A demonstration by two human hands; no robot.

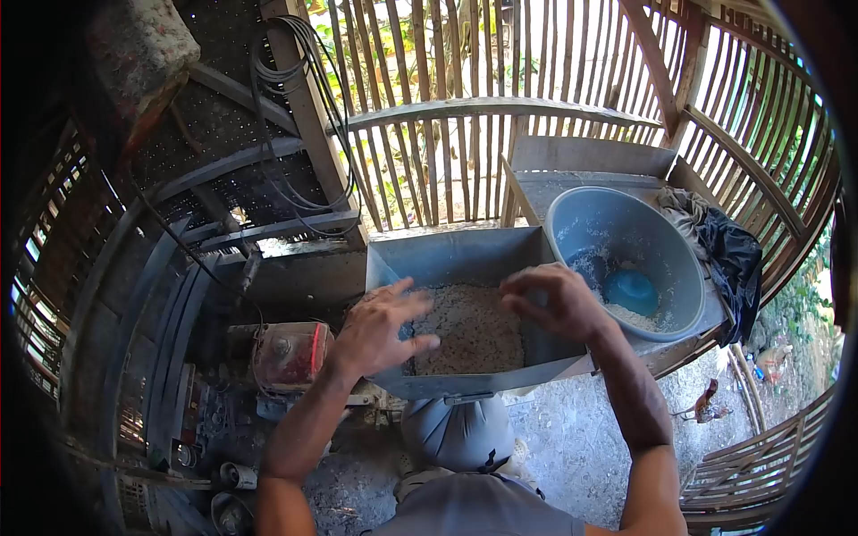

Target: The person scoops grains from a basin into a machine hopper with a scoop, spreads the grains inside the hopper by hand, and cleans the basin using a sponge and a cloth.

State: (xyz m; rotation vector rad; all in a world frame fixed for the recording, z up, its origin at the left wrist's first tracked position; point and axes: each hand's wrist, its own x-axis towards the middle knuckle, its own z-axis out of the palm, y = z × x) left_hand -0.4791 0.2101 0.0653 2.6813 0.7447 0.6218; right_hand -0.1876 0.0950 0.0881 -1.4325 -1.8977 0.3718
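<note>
- Coarse pale material (469, 335) lies inside the metal box (465, 387), covering much of its bottom; so this part looks done.
- Left hand (380, 326) is open, with fingers spread, over the left side of the material.
- Right hand (563, 299) is loosely bent above the right side; it is blurred, and I cannot tell if it pinches anything.
- Some pale material is in the basin (684, 259), beside a blue bowl (630, 290), so I judge not everything is in the box.
- Below the box, the sack (456, 433) looks bulging.
</note>
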